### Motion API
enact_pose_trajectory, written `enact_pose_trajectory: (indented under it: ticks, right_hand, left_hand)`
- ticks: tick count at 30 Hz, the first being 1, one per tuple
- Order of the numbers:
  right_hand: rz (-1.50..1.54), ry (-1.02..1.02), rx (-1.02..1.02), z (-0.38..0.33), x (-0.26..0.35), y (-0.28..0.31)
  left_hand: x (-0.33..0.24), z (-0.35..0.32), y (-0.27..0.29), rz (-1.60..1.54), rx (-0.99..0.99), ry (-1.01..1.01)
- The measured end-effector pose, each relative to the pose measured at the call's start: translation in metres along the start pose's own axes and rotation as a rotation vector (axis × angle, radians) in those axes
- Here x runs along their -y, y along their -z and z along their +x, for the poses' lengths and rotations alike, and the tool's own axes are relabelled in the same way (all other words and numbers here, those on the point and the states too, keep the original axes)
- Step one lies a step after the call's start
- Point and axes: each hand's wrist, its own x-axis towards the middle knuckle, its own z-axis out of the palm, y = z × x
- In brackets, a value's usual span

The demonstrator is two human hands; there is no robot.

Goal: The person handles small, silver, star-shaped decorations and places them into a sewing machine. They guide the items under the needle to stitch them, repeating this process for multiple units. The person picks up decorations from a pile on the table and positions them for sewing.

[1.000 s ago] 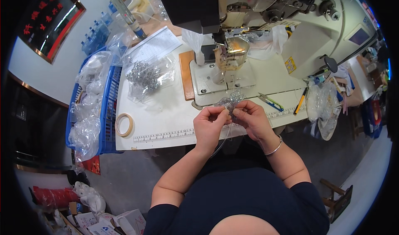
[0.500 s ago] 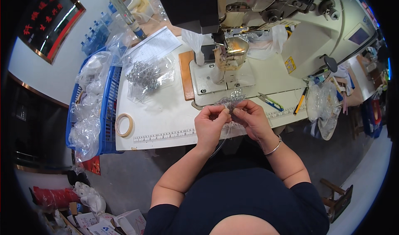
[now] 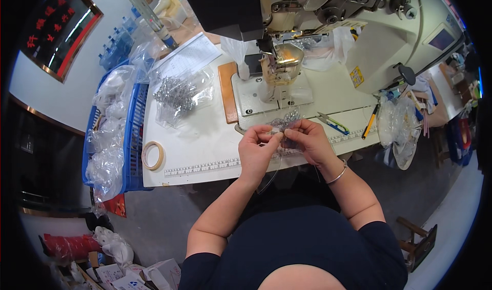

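Note:
Both hands meet at the front edge of the white sewing table, just below the sewing machine (image 3: 279, 80). Between them is a small silvery-grey, lacy beaded piece (image 3: 285, 121), its glittering upper part showing beyond the fingertips. My left hand (image 3: 259, 149) pinches its near side with thumb and forefinger. My right hand (image 3: 310, 141) grips it from the other side, thumb close to the left thumb. A thin cord or thread hangs below the hands. What lies under the fingertips is hidden. Thread snips (image 3: 334, 123) with a green-and-blue handle lie to the right of my right hand.
On the table's left are a clear bag of silvery pieces (image 3: 182, 96), paper sheets (image 3: 189, 57) and a tape roll (image 3: 152, 156). A blue basket (image 3: 134, 136) full of plastic bags stands beside it. An orange pen (image 3: 370, 122) and plastic bags (image 3: 397, 121) are at the right.
The fingers have shifted slightly on the silvery piece, and more of its glittering upper part now shows above them. Both hands keep their pinch. The whole view has shifted slightly.

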Motion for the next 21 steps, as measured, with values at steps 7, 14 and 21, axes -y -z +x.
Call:
enact_pose_trajectory:
  ticks: [7,14,21]
  right_hand:
    - [-0.006,0.020,-0.005,0.002,0.001,-0.005]
    - [-0.183,0.102,-0.001,0.000,-0.001,-0.008]
    - [-0.294,0.099,0.026,-0.003,0.001,-0.010]
  left_hand:
    - [0.005,0.012,0.019,-0.564,0.325,0.251]
    - [0.014,0.011,0.016,-0.339,0.289,0.107]
    - [0.011,0.006,0.017,-0.272,0.213,0.071]
